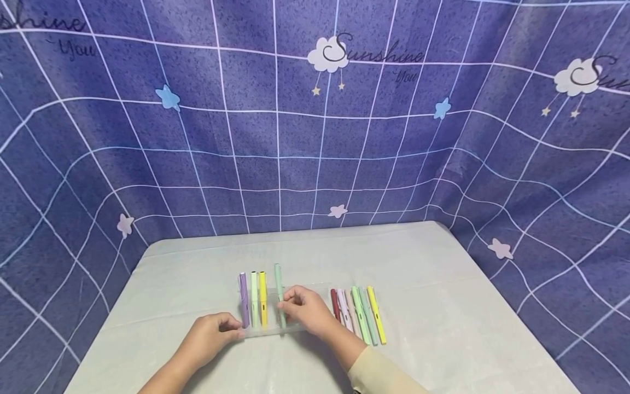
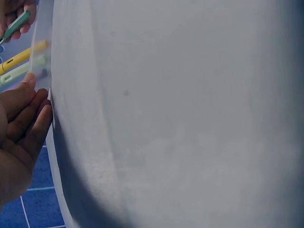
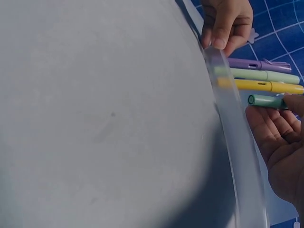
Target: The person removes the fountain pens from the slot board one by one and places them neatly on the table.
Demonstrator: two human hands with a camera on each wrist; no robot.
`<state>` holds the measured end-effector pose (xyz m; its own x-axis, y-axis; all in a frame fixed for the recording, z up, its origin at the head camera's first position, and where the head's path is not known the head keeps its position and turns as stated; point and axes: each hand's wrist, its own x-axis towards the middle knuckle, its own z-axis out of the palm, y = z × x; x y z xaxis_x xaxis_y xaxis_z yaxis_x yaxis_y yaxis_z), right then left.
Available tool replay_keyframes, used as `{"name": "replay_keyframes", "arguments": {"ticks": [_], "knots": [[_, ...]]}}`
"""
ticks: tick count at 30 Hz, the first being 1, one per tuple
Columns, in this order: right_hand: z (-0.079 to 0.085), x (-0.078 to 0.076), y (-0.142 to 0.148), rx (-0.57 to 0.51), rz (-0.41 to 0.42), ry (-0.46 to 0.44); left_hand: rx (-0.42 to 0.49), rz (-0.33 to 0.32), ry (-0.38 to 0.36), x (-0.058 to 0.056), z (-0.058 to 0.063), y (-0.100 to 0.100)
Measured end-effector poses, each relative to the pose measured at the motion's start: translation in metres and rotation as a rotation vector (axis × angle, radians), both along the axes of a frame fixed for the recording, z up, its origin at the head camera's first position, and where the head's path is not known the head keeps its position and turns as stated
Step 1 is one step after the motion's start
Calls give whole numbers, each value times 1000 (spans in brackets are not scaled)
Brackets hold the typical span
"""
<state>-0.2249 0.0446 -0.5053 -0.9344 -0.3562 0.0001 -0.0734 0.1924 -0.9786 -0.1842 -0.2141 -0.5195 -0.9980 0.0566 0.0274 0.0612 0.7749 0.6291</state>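
A clear plastic tray [image 3: 243, 142] lies on the table, its see-through front wall facing me. My left hand [image 1: 209, 335] pinches its front left corner between thumb and fingers. Inside, at the left, a purple pen [image 1: 244, 302], a pale green pen [image 1: 254, 301] and a yellow pen [image 1: 263, 300] lie side by side, pointing away from me. To their right, my right hand [image 1: 306, 310] holds a green pen [image 1: 278, 280] between thumb and fingers, over the tray. The right wrist view shows this pen's round near end; the hand covers its other part.
Right of the tray, several pens lie in a slanted row, from a dark red pen [image 1: 335, 302] past a light green pen [image 1: 361, 314] to a yellow pen [image 1: 377, 316]. A pale cloth covers the table [image 1: 443, 312]. Blue patterned curtains [image 1: 305, 169] enclose the back and sides.
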Motion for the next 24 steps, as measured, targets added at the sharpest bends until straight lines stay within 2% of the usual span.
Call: {"name": "replay_keyframes", "arguments": {"ticks": [14, 24], "knots": [[-2, 4, 24, -16, -21, 11, 0, 3, -6, 1, 1, 1], [-4, 4, 42, 17, -23, 15, -4, 4, -8, 1, 2, 2]]}}
